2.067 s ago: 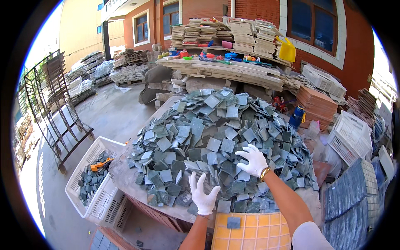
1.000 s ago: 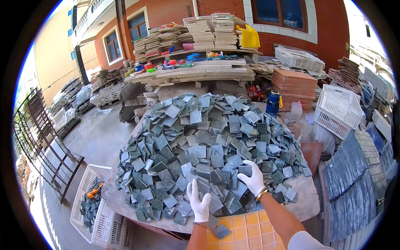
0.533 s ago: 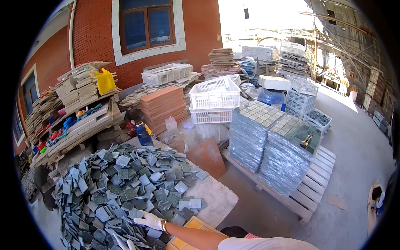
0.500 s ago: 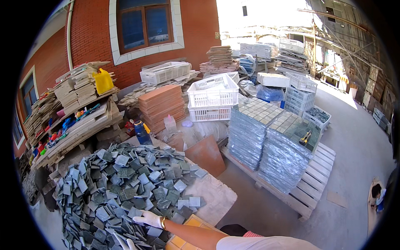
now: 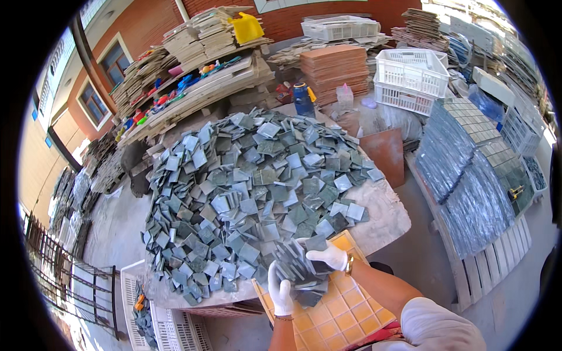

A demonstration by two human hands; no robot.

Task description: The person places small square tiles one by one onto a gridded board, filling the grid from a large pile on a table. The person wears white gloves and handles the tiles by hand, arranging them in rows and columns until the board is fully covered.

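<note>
A big heap of small grey-green square tiles point(image 5: 252, 181) covers a round table point(image 5: 386, 213). Both my hands wear white gloves and are at the table's near edge. My left hand point(image 5: 281, 291) and my right hand point(image 5: 328, 257) together hold a stack of grey tiles point(image 5: 298, 272) between them, just above an orange grid tray point(image 5: 328, 307) that leans against the table's front. The stack is fanned out, with its lower tiles hanging over the tray.
A white plastic crate point(image 5: 167, 324) with some tiles stands at the lower left. Stacked mosaic sheets point(image 5: 468, 175) lie on a pallet to the right. White crates point(image 5: 413, 79), terracotta tile stacks point(image 5: 333, 67) and a loaded wooden shelf point(image 5: 199, 88) stand behind the table. A metal rack point(image 5: 64, 275) is at far left.
The view swung right and back to the table. My hands, spread on the heap before, now hold a stack of tiles over the orange tray.
</note>
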